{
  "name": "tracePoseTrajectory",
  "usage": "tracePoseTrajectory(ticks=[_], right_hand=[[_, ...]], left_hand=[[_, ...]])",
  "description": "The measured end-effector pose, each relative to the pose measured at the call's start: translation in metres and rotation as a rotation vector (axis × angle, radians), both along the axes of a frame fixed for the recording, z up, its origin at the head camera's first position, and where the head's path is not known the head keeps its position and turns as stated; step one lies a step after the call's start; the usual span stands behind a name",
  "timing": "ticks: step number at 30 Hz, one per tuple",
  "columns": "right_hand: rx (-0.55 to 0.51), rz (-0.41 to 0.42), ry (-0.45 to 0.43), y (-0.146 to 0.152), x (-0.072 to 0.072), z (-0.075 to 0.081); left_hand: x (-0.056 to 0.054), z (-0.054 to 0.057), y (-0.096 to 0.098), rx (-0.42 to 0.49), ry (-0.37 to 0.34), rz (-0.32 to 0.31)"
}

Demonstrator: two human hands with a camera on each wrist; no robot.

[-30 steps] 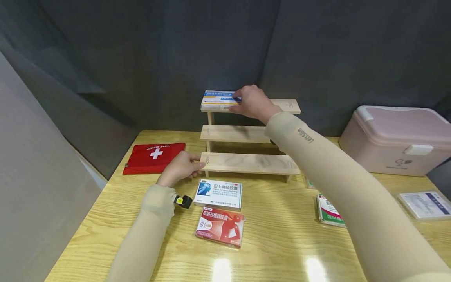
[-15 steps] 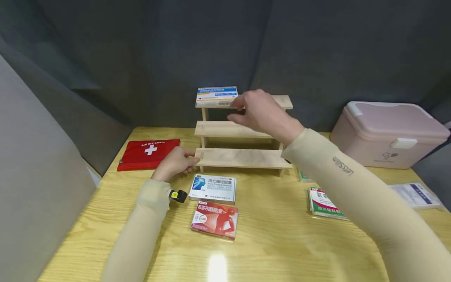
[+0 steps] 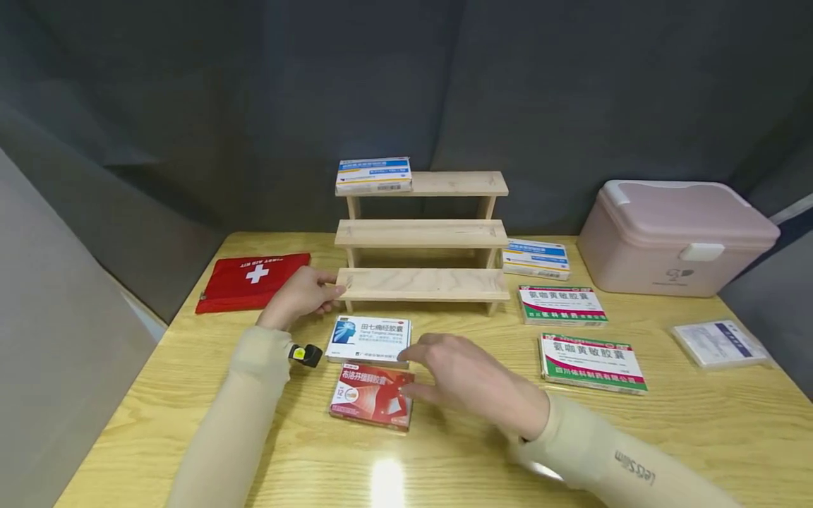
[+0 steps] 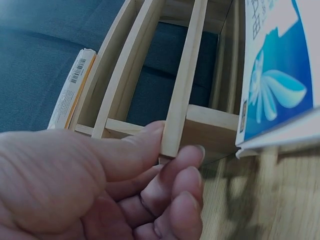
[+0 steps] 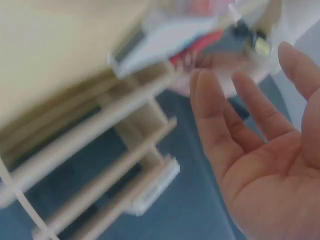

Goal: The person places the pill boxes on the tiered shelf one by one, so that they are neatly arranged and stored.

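My left hand (image 3: 303,291) pinches the left end of the lowest board of a three-step wooden display stand (image 3: 422,283), thumb above and fingers below in the left wrist view. My right hand (image 3: 466,381) hovers with spread fingers at the right side of two medicine boxes, holding nothing. One is a white-and-blue medicine box (image 3: 370,339) in front of the stand. The other, a red medicine box (image 3: 371,396), lies nearer me, partly overlapped by the right fingertips in the head view. Another blue-and-white medicine box (image 3: 373,175) sits at the left of the top step.
A red first aid pouch (image 3: 254,282) lies left of the stand. To its right are a blue-and-white box (image 3: 536,259), two green-and-white boxes (image 3: 562,305), a clear-wrapped packet (image 3: 719,343) and a pink lidded case (image 3: 676,240). A dark curtain (image 3: 394,85) hangs behind.
My right hand has let go of the blue-and-white box on the top step and come down toward the boxes in front. The left hand keeps its grip on the stand.
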State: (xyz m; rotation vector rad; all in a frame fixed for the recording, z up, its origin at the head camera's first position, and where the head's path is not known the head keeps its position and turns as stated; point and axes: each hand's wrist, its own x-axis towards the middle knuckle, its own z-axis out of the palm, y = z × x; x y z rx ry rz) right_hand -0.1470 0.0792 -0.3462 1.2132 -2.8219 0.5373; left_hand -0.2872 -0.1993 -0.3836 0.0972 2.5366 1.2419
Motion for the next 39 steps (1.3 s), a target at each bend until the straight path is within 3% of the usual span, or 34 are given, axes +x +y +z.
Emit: tracePoseTrajectory(ticks=[7,15,19,27,39], right_hand=[[0.006,0.003,0.001,-0.007,0.023,-0.035],[0.022,-0.081,-0.013,-0.013,0.031,-0.048],[0.015,-0.113,0.02,-0.015,0.032,-0.053],[0.0,-0.122,-0.003,-0.014,0.032,-0.055],[0.192,-0.142,-0.238,0.001,0.023,-0.035]], left_hand=[[0.0,-0.005,-0.004,-0.004,-0.009,0.003],[-0.004,-0.007,-0.002,-0.007,-0.016,-0.005],[-0.005,-0.008,0.001,-0.007,-0.019,-0.002],[-0.006,-0.009,0.001,-0.022,-0.004,-0.017],[-0.006,-0.009,-0.002,-0.029,0.006,-0.02]])
